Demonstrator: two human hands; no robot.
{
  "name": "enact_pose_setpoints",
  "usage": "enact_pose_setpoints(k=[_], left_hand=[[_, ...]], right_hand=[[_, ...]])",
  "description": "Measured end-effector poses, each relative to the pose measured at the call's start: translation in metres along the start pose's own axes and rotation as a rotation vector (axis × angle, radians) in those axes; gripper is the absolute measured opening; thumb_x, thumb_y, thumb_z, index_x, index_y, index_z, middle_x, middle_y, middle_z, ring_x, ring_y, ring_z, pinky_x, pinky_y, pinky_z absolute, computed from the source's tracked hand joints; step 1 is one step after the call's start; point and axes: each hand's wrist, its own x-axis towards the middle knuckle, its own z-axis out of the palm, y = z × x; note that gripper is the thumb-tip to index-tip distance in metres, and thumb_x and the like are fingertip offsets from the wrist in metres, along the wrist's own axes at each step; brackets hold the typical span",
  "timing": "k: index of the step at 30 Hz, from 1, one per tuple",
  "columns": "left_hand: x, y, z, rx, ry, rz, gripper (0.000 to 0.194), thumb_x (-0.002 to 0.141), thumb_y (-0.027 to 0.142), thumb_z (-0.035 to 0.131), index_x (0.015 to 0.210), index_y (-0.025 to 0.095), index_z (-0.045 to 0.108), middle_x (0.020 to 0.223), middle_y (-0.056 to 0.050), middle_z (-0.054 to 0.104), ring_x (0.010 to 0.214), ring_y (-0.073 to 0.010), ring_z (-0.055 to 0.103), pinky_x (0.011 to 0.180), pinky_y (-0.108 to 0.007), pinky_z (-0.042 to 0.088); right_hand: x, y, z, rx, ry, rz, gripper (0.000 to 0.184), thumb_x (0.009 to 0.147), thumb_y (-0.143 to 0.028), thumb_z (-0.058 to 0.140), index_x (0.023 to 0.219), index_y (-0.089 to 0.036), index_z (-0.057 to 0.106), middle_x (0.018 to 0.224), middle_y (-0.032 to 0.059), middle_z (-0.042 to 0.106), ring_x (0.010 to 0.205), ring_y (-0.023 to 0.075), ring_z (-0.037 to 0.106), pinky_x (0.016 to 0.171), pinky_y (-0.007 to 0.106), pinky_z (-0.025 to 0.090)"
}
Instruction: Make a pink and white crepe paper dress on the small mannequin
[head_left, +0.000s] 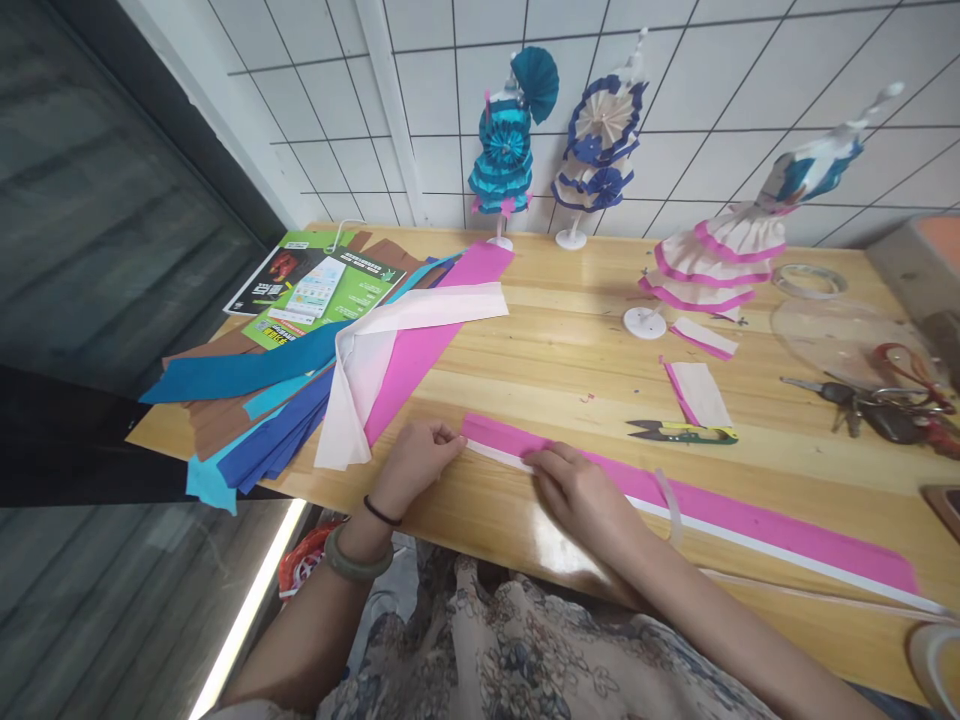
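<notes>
A long pink crepe paper strip (757, 525) with a white band along its near edge lies across the front of the table. My left hand (420, 460) is closed, thumb and finger pinching the strip's left corner. A little to the right, my right hand (577, 490) has its fingers bent together at the strip's white edge; the thumb is partly hidden. Beside my right forearm, a narrow pale ribbon-like loop (670, 505) crosses the strip. Thread snips (682, 432) with yellow-green handles lie just beyond it.
Crepe paper strips (255, 380) in blue, brown, pink and white pile up at left, by printed leaflets (322, 285). Three paper-dressed figures on stands, teal (504, 150), cream-and-blue (600, 140) and cream-and-pink (716, 255), stand behind. Tape rolls (810, 281) and keys (889, 415) lie right.
</notes>
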Motion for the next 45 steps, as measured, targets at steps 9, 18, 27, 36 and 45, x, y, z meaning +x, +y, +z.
enact_pose_setpoints(k=[9, 18, 27, 36, 45], left_hand=[[0.002, -0.005, 0.002, -0.008, 0.003, 0.013, 0.027, 0.075, 0.039, 0.056, 0.062, 0.016, 0.055, 0.040, 0.006, 0.046, 0.033, -0.0079, 0.043, 0.041, -0.020, 0.029], [0.006, -0.009, 0.002, -0.028, 0.026, -0.002, 0.024, 0.073, 0.037, 0.059, 0.069, 0.018, 0.046, 0.041, 0.009, 0.045, 0.031, -0.0084, 0.044, 0.037, -0.020, 0.028], [0.000, -0.006, 0.003, 0.103, 0.080, 0.056, 0.019, 0.078, 0.035, 0.056, 0.079, 0.019, 0.045, 0.054, 0.006, 0.051, 0.043, -0.0116, 0.051, 0.047, -0.024, 0.036], [-0.038, 0.002, 0.047, 0.624, 0.334, 0.723, 0.020, 0.091, 0.022, 0.040, 0.096, 0.015, 0.058, 0.098, -0.009, 0.061, 0.099, -0.0216, 0.053, 0.090, -0.037, 0.041], [-0.040, -0.005, 0.061, 0.654, 0.275, 0.712, 0.029, 0.090, 0.029, 0.044, 0.112, 0.014, 0.055, 0.113, -0.011, 0.057, 0.111, -0.0233, 0.047, 0.095, -0.037, 0.043]], right_hand=[[0.001, -0.002, -0.001, -0.004, 0.006, 0.012, 0.031, 0.087, -0.010, 0.038, 0.106, -0.012, 0.063, 0.095, 0.0126, 0.063, 0.086, 0.0202, 0.064, 0.077, 0.031, 0.051], [0.001, -0.001, -0.001, -0.014, -0.004, 0.016, 0.031, 0.087, -0.009, 0.039, 0.107, -0.012, 0.063, 0.095, 0.0125, 0.063, 0.087, 0.0201, 0.064, 0.077, 0.031, 0.051], [0.000, 0.000, 0.000, -0.028, -0.001, 0.007, 0.032, 0.088, -0.011, 0.037, 0.107, -0.013, 0.063, 0.094, 0.0115, 0.063, 0.087, 0.0194, 0.063, 0.077, 0.030, 0.050], [0.000, -0.001, 0.001, -0.020, -0.001, 0.020, 0.031, 0.087, -0.010, 0.039, 0.106, -0.014, 0.063, 0.094, 0.0112, 0.063, 0.088, 0.0196, 0.063, 0.078, 0.030, 0.050], [0.000, 0.000, 0.002, 0.018, 0.019, 0.015, 0.030, 0.087, -0.010, 0.040, 0.104, -0.014, 0.064, 0.093, 0.0107, 0.063, 0.088, 0.0195, 0.063, 0.078, 0.030, 0.049]])
